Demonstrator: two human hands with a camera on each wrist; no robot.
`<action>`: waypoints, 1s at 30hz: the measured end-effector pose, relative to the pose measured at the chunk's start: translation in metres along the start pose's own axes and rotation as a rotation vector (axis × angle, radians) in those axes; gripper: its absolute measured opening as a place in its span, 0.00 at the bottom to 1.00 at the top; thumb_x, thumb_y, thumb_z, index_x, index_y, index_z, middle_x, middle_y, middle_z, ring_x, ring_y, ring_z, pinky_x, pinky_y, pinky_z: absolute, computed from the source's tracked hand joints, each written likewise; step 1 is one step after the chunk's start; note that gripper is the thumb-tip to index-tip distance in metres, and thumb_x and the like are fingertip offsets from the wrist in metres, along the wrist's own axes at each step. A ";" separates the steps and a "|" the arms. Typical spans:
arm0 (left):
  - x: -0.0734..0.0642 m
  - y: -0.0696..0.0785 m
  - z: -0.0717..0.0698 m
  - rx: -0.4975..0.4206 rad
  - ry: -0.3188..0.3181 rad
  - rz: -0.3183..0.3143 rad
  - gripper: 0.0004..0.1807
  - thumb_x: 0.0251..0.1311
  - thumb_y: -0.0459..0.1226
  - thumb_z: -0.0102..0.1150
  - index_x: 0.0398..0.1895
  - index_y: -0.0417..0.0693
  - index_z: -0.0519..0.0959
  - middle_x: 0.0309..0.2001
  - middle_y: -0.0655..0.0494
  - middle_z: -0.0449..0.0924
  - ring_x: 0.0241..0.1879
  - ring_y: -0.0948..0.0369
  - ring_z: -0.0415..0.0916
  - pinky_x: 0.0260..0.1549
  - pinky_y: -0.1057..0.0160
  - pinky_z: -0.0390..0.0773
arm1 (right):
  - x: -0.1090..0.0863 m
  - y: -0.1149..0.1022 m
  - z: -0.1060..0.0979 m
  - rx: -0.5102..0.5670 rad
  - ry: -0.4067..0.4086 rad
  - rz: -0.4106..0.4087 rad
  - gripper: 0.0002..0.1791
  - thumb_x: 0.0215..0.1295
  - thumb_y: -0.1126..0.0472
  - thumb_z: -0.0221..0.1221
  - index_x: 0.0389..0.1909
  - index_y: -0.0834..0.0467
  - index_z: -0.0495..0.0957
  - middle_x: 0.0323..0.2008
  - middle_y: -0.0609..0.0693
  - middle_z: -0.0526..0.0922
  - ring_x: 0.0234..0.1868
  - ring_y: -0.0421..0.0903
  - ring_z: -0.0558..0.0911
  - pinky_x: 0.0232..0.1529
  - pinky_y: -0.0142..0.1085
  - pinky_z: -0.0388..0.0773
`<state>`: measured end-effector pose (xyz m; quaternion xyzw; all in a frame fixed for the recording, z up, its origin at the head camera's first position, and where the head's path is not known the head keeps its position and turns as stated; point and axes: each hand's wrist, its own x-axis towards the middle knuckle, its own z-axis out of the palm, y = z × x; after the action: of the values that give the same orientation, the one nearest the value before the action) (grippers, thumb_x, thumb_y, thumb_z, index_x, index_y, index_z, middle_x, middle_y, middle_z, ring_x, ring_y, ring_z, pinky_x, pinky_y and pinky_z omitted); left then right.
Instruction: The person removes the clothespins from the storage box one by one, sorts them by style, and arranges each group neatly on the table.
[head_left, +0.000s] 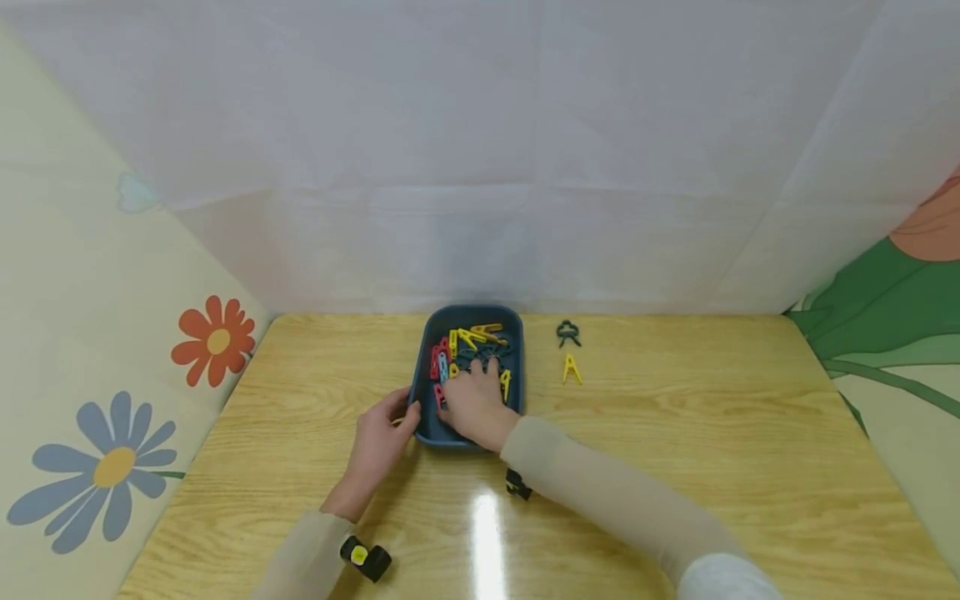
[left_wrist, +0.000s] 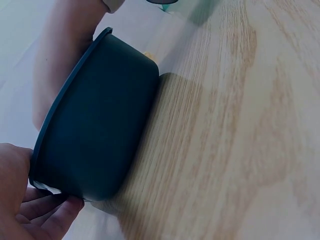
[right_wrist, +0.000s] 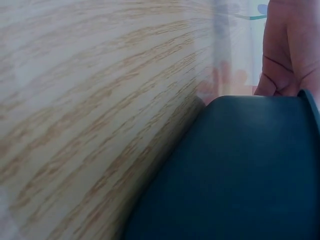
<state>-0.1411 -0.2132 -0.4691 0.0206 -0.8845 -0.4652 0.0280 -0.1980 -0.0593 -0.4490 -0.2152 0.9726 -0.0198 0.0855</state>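
A dark blue plastic basket [head_left: 467, 446] stands on the table, holding several clothespins in yellow, red, light blue and dark colours. My left hand [head_left: 382, 437] grips its left side, thumb by the rim; in the left wrist view the fingers [left_wrist: 60, 217] curl against the basket's outer wall [left_wrist: 100, 120]. Reaching over the near rim, my right hand [head_left: 477, 404] is inside, its fingers spread among the clothespins. The fingertips lie next to dark clothespins [head_left: 487, 353] in the middle. Yellow clothespins [head_left: 471, 337] lie toward the far end, red ones [head_left: 435, 362] along the left.
Right of the basket, a dark clip [head_left: 568, 333] and a yellow clothespin [head_left: 572, 368] lie on the wooden table [head_left: 675, 417]. A white sheet [head_left: 405, 150] hangs behind the table's back edge. Flower-patterned panels [head_left: 67, 292] flank the table.
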 end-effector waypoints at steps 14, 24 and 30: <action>0.000 0.001 -0.001 -0.011 -0.004 0.012 0.20 0.74 0.33 0.56 0.65 0.32 0.77 0.56 0.34 0.84 0.55 0.43 0.83 0.55 0.44 0.82 | 0.000 0.000 0.001 0.000 0.010 -0.009 0.19 0.69 0.38 0.65 0.46 0.48 0.89 0.55 0.51 0.87 0.68 0.58 0.74 0.73 0.65 0.58; 0.000 0.000 0.000 -0.007 -0.004 0.012 0.21 0.74 0.33 0.56 0.65 0.31 0.77 0.56 0.34 0.84 0.54 0.43 0.83 0.54 0.45 0.82 | -0.007 0.010 -0.001 0.017 0.049 -0.019 0.19 0.70 0.37 0.63 0.40 0.48 0.87 0.53 0.51 0.87 0.64 0.57 0.75 0.71 0.64 0.61; 0.000 0.000 0.001 -0.007 -0.005 0.010 0.21 0.75 0.34 0.56 0.66 0.31 0.77 0.56 0.34 0.84 0.54 0.44 0.83 0.54 0.45 0.83 | -0.016 0.023 -0.009 0.016 0.112 -0.017 0.25 0.72 0.37 0.61 0.55 0.51 0.85 0.51 0.50 0.88 0.62 0.56 0.77 0.71 0.62 0.62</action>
<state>-0.1410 -0.2125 -0.4692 0.0146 -0.8830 -0.4682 0.0281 -0.1948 -0.0318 -0.4395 -0.2213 0.9738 -0.0402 0.0326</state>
